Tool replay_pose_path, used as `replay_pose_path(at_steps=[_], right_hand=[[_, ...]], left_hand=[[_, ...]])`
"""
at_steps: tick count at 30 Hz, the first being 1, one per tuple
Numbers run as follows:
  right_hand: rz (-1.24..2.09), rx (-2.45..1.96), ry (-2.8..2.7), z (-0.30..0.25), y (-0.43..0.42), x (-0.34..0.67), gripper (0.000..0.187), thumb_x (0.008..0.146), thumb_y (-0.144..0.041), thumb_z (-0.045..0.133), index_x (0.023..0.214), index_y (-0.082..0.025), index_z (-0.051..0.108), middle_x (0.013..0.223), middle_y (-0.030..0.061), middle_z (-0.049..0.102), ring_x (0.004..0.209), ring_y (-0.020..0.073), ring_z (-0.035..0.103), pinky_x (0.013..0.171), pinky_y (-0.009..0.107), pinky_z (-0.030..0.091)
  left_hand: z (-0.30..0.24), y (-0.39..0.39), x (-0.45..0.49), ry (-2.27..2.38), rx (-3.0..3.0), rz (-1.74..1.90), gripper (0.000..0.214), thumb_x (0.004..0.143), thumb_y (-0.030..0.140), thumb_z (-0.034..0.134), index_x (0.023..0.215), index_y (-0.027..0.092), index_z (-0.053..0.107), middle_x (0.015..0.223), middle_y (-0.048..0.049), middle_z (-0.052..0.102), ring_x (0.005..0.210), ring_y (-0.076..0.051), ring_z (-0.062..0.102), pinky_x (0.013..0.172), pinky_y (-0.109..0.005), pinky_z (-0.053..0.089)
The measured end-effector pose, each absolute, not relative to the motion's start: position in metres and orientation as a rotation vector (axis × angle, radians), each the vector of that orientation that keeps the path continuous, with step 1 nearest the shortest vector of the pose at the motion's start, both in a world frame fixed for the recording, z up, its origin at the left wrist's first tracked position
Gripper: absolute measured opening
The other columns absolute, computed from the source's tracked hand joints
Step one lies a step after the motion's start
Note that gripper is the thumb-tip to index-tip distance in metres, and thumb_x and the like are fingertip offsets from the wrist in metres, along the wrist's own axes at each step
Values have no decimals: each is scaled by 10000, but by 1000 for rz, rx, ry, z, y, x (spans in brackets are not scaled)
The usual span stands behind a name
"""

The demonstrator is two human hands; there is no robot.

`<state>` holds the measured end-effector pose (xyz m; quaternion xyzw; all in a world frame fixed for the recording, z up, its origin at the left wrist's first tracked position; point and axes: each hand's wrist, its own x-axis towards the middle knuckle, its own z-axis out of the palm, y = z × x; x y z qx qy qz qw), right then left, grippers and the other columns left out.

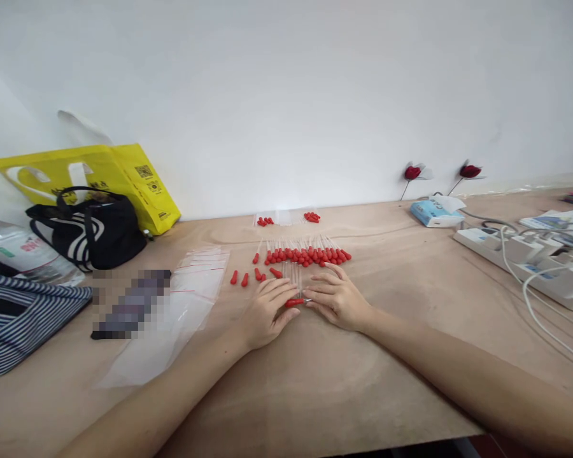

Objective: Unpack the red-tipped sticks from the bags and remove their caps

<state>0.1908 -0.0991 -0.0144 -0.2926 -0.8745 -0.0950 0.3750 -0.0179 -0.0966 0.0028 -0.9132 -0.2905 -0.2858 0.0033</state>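
Note:
My left hand (pixel 271 312) pinches a red rubber bulb (pixel 293 303) between thumb and fingers, just above the wooden table. From the bulb's right end a short bit of clear tube (pixel 307 299) runs into the fingertips of my right hand (pixel 339 298), which are closed around it. Beyond my hands lies a row of clear droppers with red bulbs (pixel 310 256), their thin tubes pointing towards the wall. Several loose red bulbs (pixel 244 280) lie to the left of the row. Loose clear tubes (pixel 293 275) lie between my hands and the row.
Flat clear plastic bags (pixel 191 299) lie at left, beside a blurred dark object (pixel 134 305), a striped bag (pixel 28 318), a black bag (pixel 90 229) and a yellow bag (pixel 157 191). Bagged red bulbs (pixel 311 217) sit by the wall. Tissues (pixel 437 212) and power strips (pixel 520 254) with cables stand right.

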Motion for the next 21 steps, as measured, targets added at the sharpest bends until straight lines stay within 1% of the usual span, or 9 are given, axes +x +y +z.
replay_pose_path(at_steps=[5, 8, 13, 18, 21], right_hand=[[-353, -648, -2230, -15, -100, 188, 235, 825, -221, 506, 1049, -246, 571, 847, -7, 690, 934, 171, 567, 978, 485, 269], [-360, -643, -2241, -15, -101, 188, 224, 840, -208, 470, 1032, -252, 577, 840, -7, 692, 931, 165, 574, 981, 478, 271], [-344, -592, -2284, -15, -102, 191, 266, 833, -134, 417, 1019, -227, 583, 806, 2, 690, 936, 159, 578, 947, 452, 314], [-326, -579, -2282, -17, -102, 193, 261, 826, -133, 430, 1012, -230, 585, 778, 0, 686, 946, 149, 577, 939, 429, 315], [-321, -584, -2270, -18, -102, 192, 256, 826, -137, 446, 1017, -239, 582, 763, -5, 685, 948, 143, 580, 945, 424, 303]], left_hand=[[-3, -93, -15, -837, -2833, -947, 190, 828, 236, 483, 963, 184, 607, 1024, -60, 646, 1077, -202, 516, 925, -423, 382], [-3, -94, -16, -800, -2813, -979, 177, 825, 217, 487, 940, 186, 618, 998, -55, 657, 1061, -198, 529, 926, -422, 385], [-1, -97, -19, -833, -2799, -959, 135, 811, 228, 506, 813, 219, 640, 915, -20, 682, 998, -198, 565, 905, -424, 382], [0, -99, -21, -823, -2820, -926, 166, 820, 196, 478, 860, 225, 636, 904, -18, 680, 994, -187, 560, 912, -410, 376], [0, -100, -20, -761, -2810, -956, 175, 820, 174, 466, 853, 218, 632, 895, -18, 680, 954, -180, 567, 877, -390, 403]])
